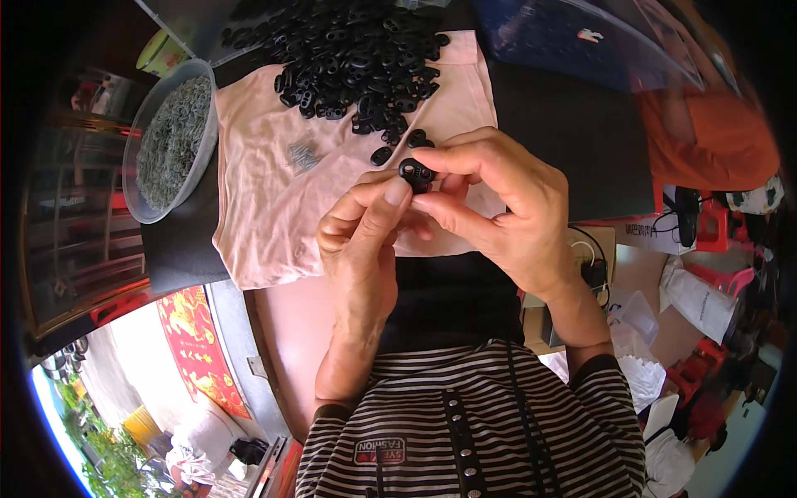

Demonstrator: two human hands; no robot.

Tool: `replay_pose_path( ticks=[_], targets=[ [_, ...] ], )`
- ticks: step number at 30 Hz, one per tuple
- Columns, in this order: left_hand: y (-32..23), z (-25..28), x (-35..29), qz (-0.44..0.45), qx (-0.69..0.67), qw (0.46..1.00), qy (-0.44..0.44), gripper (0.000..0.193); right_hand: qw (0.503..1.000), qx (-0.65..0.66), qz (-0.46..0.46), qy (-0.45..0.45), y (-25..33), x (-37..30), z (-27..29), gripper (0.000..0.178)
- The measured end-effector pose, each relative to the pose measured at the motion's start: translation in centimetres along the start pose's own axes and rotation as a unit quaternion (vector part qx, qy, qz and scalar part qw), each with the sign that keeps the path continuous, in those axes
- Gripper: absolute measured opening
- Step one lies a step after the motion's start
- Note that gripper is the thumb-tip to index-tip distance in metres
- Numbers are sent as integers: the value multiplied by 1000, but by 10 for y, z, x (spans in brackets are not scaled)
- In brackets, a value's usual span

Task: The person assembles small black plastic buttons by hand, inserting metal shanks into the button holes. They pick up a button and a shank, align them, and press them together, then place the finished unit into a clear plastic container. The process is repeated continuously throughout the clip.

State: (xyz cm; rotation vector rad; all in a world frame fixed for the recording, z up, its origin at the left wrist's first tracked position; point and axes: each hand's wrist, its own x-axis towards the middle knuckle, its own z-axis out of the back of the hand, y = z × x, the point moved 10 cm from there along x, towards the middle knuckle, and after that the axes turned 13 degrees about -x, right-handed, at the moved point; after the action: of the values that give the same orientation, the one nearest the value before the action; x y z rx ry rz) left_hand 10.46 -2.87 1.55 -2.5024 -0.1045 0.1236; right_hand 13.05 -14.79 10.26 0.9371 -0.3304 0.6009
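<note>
Between my fingertips is a black two-hole cord lock, held just above the near part of a pink cloth. My left hand pinches it from the left with thumb and fingers. From the right, my right hand closes thumb and index finger on its other side. Just beyond the fingers, a loose black cord lock piece lies on the pink cloth. A large heap of similar black pieces covers the cloth's far side. A small pile of fine grey metal pieces, apparently springs, rests left of my hands.
A clear plastic tub full of small grey metal pieces stands at the left edge of the black table. A blue container is at the far right. Another person's orange clothing shows beside the table's right end.
</note>
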Motion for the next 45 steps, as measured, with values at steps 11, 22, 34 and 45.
replay_pose_path(
  ticks=[11,22,34,45],
  targets=[
    [-13,-8,5,-107,66,987,102,34,997,48,-12,52,-7,3,5,27],
    [-22,-10,12,-123,115,972,165,32,995,41,26,83,-8,6,0,23],
    [-15,-4,14,-44,140,986,82,30,985,95,-51,138,-18,9,-7,18],
    [1,0,15,-27,71,996,49,15,974,169,-124,88,-25,2,-7,16]
  ],
)
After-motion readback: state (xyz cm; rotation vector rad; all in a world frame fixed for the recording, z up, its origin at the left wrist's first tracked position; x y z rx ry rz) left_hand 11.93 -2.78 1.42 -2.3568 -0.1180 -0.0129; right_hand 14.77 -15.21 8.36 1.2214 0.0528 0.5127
